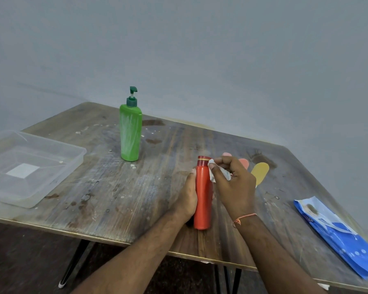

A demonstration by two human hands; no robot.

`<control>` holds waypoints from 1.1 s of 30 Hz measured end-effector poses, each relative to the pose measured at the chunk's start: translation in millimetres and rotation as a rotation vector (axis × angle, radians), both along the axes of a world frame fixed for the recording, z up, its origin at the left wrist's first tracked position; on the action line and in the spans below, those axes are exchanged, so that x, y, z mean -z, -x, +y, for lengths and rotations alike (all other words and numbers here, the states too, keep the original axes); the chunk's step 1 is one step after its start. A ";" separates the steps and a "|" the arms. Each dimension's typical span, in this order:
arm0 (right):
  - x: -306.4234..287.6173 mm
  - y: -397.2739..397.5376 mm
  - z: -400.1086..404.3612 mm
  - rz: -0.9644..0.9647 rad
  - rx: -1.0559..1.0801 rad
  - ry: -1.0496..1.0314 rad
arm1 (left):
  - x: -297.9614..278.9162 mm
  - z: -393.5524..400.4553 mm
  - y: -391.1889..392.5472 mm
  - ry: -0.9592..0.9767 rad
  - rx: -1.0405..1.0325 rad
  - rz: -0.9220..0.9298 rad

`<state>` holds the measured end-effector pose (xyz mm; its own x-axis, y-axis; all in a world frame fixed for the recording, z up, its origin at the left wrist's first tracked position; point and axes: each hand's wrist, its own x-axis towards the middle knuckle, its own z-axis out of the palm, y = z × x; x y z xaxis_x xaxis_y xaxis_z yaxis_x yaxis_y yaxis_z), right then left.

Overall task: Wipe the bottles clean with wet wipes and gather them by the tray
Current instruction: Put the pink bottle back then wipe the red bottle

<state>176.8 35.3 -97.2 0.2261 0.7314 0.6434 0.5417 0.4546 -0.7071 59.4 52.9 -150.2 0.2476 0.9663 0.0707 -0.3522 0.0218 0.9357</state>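
Left hand (187, 196) grips the red bottle (203, 198) upright near the table's (119, 187) front edge, right hand (232, 183) pinches a wipe (211, 174) against its neck, and the tray (72, 164) sits well off to the bottle's left.

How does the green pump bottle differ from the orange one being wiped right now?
The green bottle has a pump top; the orange bottle has a plain cap with a gold band. The green one stands free farther back, white streaks on it; the orange one is gripped by the left hand while the right hand rubs a wipe near its neck. Both are upright plastic bottles.
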 end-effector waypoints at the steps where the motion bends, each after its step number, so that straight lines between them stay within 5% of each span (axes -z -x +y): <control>1: 0.2 0.3 0.0 0.017 -0.007 0.002 | 0.3 0.0 -0.2 0.003 -0.003 0.003; 10: -10.0 6.6 1.6 -0.235 -0.053 -0.090 | -2.7 0.5 -3.2 -0.007 -0.042 -0.012; 26: 3.1 -5.3 7.6 0.469 -0.092 0.060 | 6.7 4.6 0.2 -0.083 0.026 0.064; 30: 1.1 -5.2 9.1 0.468 -0.099 0.065 | 6.0 4.6 -0.1 -0.072 0.015 0.055; 33: -0.4 -4.3 9.7 0.265 -0.045 0.010 | 6.1 5.7 -0.1 -0.060 0.029 0.040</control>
<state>181.1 45.0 -96.8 0.3529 0.7505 0.5587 0.3166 0.4661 -0.8261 59.5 58.6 -156.3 0.2792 0.9529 0.1180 -0.3142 -0.0255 0.9490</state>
